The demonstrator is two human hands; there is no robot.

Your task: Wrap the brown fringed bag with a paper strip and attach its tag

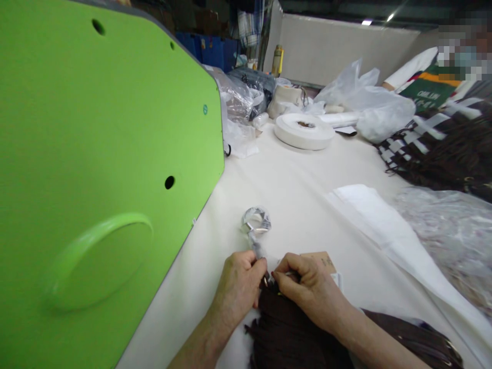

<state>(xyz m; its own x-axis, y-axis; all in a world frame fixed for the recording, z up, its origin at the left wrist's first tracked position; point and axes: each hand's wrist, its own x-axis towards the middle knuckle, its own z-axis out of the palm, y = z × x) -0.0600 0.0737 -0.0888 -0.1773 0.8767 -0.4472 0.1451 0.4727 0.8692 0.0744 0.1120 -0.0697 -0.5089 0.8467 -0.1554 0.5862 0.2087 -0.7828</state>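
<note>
My left hand [240, 279] is closed, its thumb and forefinger pinched on the lower end of a plastic-wrapped ring piece [252, 237] that lies on the pale table. A small metallic part shows just below those fingertips. Close beside it, my right hand [307, 287] is closed in a pinch at the top edge of a dark brown fringed piece [300, 328]; whatever is between its fingertips is too small to make out. Brown fringe spreads under both hands. Behind the right hand lies a tan card tag [325, 260], partly covered.
A large green panel [115, 128] rises on the left. Farther back lie a white tape roll [303, 134] and plastic bags [357, 95]. White cloth [378, 225], clear plastic [453, 230] and a dark fringed pile [449, 148] occupy the right, where another person is partly visible.
</note>
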